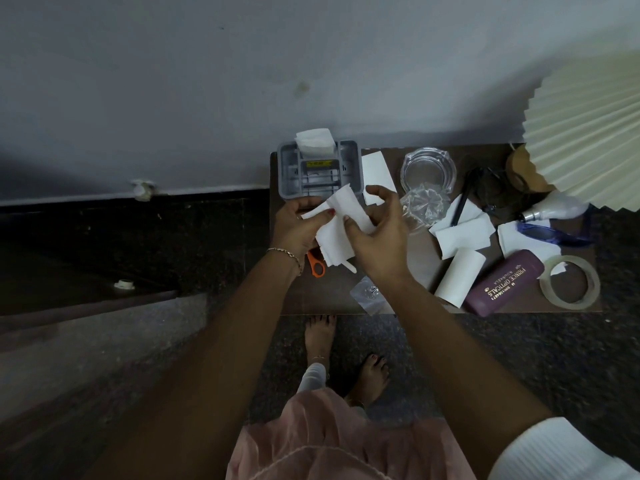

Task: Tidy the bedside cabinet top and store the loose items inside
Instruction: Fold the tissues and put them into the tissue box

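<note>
We looked down on one dark brown cabinet top (408,258) set against a grey wall, and we counted its load from left to right.

At the far left stood one grey plastic organiser (318,169), with one white tissue (313,142) poking up from its rear slot. Just in front of it our left hand (299,226) and right hand (375,237) met over a stack of white paper slips (337,233); both were closed on the stack, the left thumb pinching its left edge and the right thumb pressed on its middle while the right fingers stayed spread. We could not count the slips in the stack. Under it lay one pair of orange-handled scissors (317,263), mostly hidden, and nearer the front edge one small clear plastic packet (369,294).

Further right we counted two glass ashtrays (427,169), touching each other, and several loose white papers (464,230), one with a black pen (460,206) on it. One rolled white sheet (459,277) lay beside one maroon spectacle case (504,280). Beyond these were one light bulb (554,209), one pair of blue glasses (550,233) and one roll of clear tape (569,282). One pleated cream lampshade (588,133) overhung the right rear corner.
</note>
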Demonstrator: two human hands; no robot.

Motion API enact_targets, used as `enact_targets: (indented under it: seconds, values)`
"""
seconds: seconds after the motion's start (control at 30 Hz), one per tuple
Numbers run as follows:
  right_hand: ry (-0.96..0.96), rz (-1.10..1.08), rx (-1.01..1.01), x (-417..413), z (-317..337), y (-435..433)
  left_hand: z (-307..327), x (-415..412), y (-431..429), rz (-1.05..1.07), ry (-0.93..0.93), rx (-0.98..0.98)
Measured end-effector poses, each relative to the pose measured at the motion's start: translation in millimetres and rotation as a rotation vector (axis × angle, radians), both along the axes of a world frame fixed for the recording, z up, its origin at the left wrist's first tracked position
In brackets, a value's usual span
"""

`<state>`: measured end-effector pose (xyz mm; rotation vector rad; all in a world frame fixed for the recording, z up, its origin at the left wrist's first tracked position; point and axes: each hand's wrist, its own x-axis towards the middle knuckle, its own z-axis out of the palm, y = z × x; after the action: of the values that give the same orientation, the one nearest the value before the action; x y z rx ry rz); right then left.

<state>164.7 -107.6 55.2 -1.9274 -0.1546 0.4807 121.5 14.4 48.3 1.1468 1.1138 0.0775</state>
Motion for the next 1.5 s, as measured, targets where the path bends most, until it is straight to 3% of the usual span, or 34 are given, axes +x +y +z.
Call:
enact_targets:
  seconds: [0.17,0.3,0.57,0.8,0.9,1.13,1.5]
  values:
    - [-0.067,0.147,-0.020,-7,8,5,11,9,3,0.134,-0.065,-0.267]
    - [-0.143,0.186,-0.004,-8,11,10,18,10,11,0.104,-0.137,-0.299]
    - [-0.206,0.129,-0.006,11,13,26,29,21,33,-0.107,-0.062,-0.001]
    - [-0.154,0.210,-0.118,53,14,49,52,50,69,-0.398,-0.139,0.308]
    - [-0.199,0.224,-0.152,68,17,59,58,59,82,-0.444,-0.211,0.329]
    - [-0.209,0.314,-0.254,87,13,76,35,60,97,-0.575,0.115,0.677]
    - [-0.380,0.401,-0.315,84,-3,71,19,53,98,-0.627,0.108,0.676]
